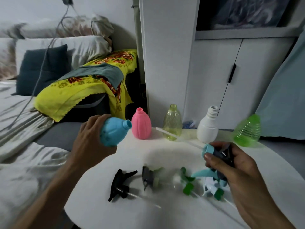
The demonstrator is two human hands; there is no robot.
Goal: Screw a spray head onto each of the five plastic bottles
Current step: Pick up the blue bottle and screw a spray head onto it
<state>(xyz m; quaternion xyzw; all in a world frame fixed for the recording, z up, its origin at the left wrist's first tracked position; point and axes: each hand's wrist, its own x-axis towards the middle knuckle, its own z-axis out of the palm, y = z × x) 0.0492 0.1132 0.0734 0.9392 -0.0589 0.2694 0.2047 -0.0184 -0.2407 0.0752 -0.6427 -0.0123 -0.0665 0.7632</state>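
My left hand (90, 139) grips a blue bottle (113, 131), tilted with its open neck pointing right. My right hand (231, 164) holds a blue and dark spray head (214, 154), its thin white tube reaching up and left toward the bottle. Standing open-necked along the table's back are a pink bottle (141, 123), a clear yellow bottle (172, 123), a white bottle (208, 125) and a green ribbed bottle (247, 131). Loose on the table lie a black spray head (121, 185), a grey and pale green one (149, 177), a green one (186, 183) and a white and green one (212, 190).
The round white table (165, 212) stands beside a bed (24, 146) with pillows and a yellow flowered cloth (79, 90) at left. A white cabinet (231, 71) rises behind the bottles, and a pale blue curtain (283, 96) hangs at right.
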